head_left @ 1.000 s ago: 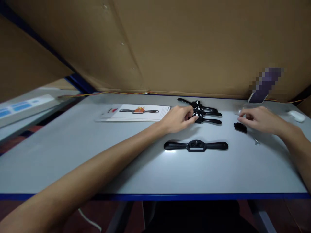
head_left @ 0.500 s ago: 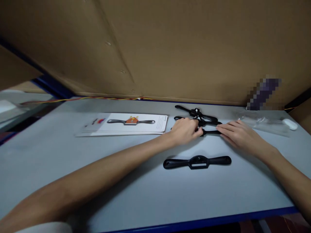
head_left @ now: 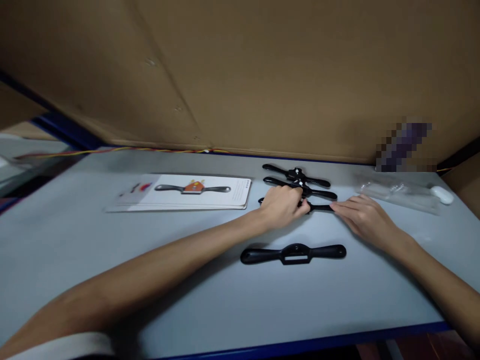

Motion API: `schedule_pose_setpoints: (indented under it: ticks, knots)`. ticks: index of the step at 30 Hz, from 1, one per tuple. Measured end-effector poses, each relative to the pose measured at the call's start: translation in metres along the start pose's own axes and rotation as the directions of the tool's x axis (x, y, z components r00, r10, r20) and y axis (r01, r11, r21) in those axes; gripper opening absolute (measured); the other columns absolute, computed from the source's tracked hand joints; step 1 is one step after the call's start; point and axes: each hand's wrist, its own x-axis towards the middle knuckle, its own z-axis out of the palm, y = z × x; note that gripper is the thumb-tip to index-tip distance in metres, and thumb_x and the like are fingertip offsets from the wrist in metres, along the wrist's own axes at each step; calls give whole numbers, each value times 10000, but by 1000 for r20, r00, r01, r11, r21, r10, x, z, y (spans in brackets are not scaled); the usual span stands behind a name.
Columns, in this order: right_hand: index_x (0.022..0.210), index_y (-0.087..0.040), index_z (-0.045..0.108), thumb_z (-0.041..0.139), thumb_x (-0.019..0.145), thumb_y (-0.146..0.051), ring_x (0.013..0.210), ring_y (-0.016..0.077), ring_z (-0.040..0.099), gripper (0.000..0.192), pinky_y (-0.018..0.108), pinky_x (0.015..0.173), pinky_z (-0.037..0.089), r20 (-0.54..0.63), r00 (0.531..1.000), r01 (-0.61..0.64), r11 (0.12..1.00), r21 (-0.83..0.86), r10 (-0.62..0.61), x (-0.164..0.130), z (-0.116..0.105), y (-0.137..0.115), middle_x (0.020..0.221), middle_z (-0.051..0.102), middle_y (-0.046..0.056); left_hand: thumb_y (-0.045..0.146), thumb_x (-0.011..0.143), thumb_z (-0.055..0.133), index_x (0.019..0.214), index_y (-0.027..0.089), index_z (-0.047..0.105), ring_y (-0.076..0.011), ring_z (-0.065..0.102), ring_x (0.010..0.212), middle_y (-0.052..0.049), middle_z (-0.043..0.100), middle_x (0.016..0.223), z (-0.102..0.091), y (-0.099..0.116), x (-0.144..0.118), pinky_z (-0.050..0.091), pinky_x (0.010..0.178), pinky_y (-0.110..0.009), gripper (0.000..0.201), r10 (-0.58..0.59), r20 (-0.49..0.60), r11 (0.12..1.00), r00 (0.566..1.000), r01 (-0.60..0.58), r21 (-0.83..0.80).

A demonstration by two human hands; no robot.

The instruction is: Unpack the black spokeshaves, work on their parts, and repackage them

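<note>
Beyond my two arms, several black spokeshaves lie across the table in a loose column. My left hand [head_left: 283,207] is closed over the middle of one spokeshave [head_left: 321,208], thumb and fingers pinching near its centre and hiding most of its body. At the same spokeshave's right handle end, my right hand [head_left: 365,217] pinches with its fingertips. Just behind it lie a second spokeshave [head_left: 320,193] and a farther spokeshave [head_left: 318,182], both with bright screws. Closer to me rests a black spokeshave body [head_left: 295,255] with an open slot and no screws standing up.
Left of the hands is a stack of printed cards [head_left: 221,201] picturing a spokeshave, partly in clear plastic. Clear plastic bags [head_left: 401,195] and a white rounded object [head_left: 442,195] lie at right. A cardboard wall [head_left: 262,80] and a red-yellow cable [head_left: 150,148] run behind the table.
The view has shifted slightly. My hands and the gripped spokeshave have come a little nearer, away from the two behind, which now lie more plainly apart from it.
</note>
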Motion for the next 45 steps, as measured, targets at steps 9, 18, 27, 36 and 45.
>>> schedule_pose_setpoints:
  ticks: [9, 18, 27, 36, 45]
  knots:
    - [1169, -202, 791, 544, 1062, -187, 871, 250, 751, 269, 400, 747, 520, -4, 997, 83, 996, -19, -83, 3, -4, 10, 1105, 843, 71, 379, 1007, 406, 910, 173, 689, -232, 607, 630, -115, 702, 770, 5, -8, -8, 355, 609, -347, 364, 59, -6, 998, 998, -59, 12]
    - [1224, -241, 769, 693, 942, -386, 847, 275, 789, 326, 449, 773, 629, -8, 964, -256, 930, 264, 267, -31, -33, 46, 1099, 831, 97, 390, 1003, 470, 753, 199, 592, -164, 484, 542, -45, 598, 653, -21, -8, -13, 292, 577, -319, 337, 297, -67, 952, 952, -301, -62]
    - [1238, -221, 779, 610, 947, -602, 948, 320, 757, 508, 498, 845, 604, 402, 860, -453, 832, 319, 314, -33, -44, 67, 1180, 801, 140, 610, 892, 708, 1102, 232, 734, -218, 581, 639, -49, 712, 794, -71, -14, -57, 344, 642, -301, 433, 235, 341, 970, 910, -244, -17]
    - [955, -209, 732, 750, 742, -629, 798, 267, 683, 471, 392, 713, 494, 630, 697, -591, 772, 233, 343, -11, -45, 72, 877, 759, 75, 484, 729, 873, 1038, 213, 643, -147, 507, 628, 23, 629, 786, -43, -31, -64, 336, 611, -265, 471, 217, 400, 976, 890, -190, -107]
    - [940, -209, 669, 778, 660, -560, 758, 230, 632, 462, 381, 690, 482, 670, 692, -626, 684, 373, 269, -4, -31, 73, 863, 702, 61, 516, 811, 689, 815, 194, 624, -156, 513, 706, -7, 621, 798, 0, -49, -61, 316, 653, -292, 329, 311, -5, 928, 951, -304, -216]
